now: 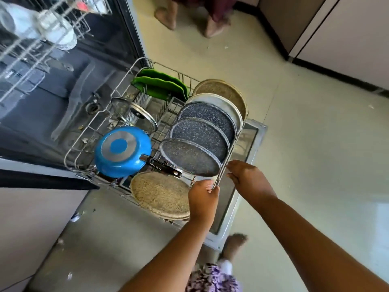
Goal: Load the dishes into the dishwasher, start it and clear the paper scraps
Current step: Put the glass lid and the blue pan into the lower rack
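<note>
Dishwasher point(63, 98) stood open at upper left of frame, lower rack point(145, 60) pulled out at centre over lowered door point(250, 142). Rack held upturned blue pan point(122, 151), glass lid point(134, 114), grey speckled plates point(202, 140) on edge, green dishes point(162, 85), woven mat point(162, 194). Left hand point(203, 197) clenched round rack's front rail. Right hand point(246, 175) just beside it, fingers fairly straight, touching same rail.

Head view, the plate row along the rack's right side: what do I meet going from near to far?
The left hand on the rack rim → three speckled plates → white plate → far woven mat.
</note>
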